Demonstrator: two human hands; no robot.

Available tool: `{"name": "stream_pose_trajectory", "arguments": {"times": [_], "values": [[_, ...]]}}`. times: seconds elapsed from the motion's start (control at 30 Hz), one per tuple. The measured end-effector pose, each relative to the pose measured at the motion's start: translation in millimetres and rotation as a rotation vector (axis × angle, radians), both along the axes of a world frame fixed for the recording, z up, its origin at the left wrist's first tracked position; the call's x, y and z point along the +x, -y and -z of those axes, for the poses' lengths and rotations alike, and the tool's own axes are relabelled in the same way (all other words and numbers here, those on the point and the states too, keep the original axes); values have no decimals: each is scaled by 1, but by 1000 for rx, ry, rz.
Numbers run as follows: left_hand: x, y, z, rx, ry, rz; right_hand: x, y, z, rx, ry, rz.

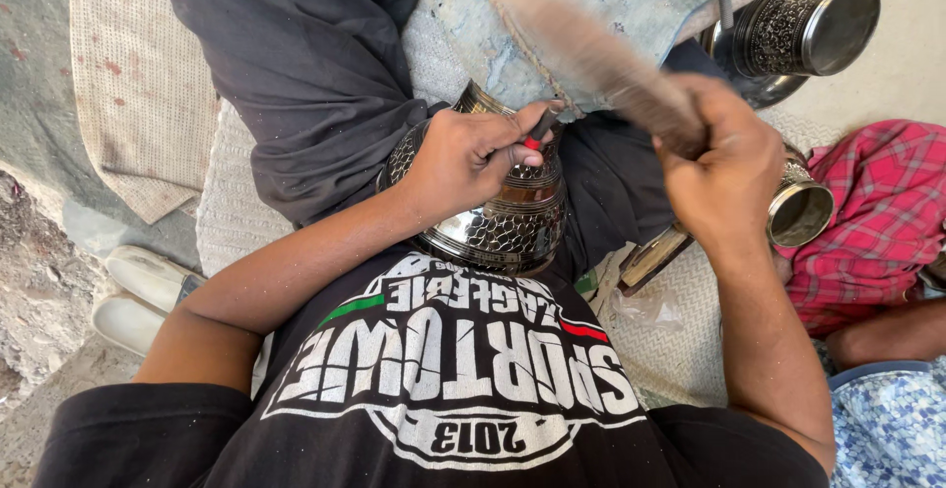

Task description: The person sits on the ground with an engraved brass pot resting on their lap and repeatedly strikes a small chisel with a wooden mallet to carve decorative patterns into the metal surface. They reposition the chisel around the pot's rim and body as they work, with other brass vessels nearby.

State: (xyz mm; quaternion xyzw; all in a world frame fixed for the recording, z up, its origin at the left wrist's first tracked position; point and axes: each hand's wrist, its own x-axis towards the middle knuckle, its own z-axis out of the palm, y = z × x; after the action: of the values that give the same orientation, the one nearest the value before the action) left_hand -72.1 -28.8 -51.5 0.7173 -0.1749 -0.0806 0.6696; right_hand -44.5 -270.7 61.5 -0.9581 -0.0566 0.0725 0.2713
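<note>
An engraved dark metal vase (507, 222) lies in my lap against my black trousers. My left hand (471, 156) rests on the vase and pinches a thin tool with a red mark (538, 133) against its surface. To the right, my right hand (724, 168) is raised and shut on a wooden mallet handle (601, 54), which is blurred and slants up to the left above the vase.
Two more engraved metal vessels lie at the right, one (808, 25) at the top and one (800, 210) behind my right hand. A person in a red checked garment (882, 222) sits at the right. White slippers (138, 296) lie at the left on the woven mat (222, 202).
</note>
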Motion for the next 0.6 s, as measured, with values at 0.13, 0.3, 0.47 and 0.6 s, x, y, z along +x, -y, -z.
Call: {"name": "stream_pose_trajectory", "arguments": {"times": [0.13,0.3,0.47,0.6], "values": [[0,1,-2,-71,6,-25,3,5,11,276,-184,96],[1,1,-2,31,46,-52,1,20,17,114,-143,17],[2,1,0,71,13,-36,5,9,11,9,-7,-68],[1,1,-1,48,18,-59,10,-7,2,204,-63,79]]}}
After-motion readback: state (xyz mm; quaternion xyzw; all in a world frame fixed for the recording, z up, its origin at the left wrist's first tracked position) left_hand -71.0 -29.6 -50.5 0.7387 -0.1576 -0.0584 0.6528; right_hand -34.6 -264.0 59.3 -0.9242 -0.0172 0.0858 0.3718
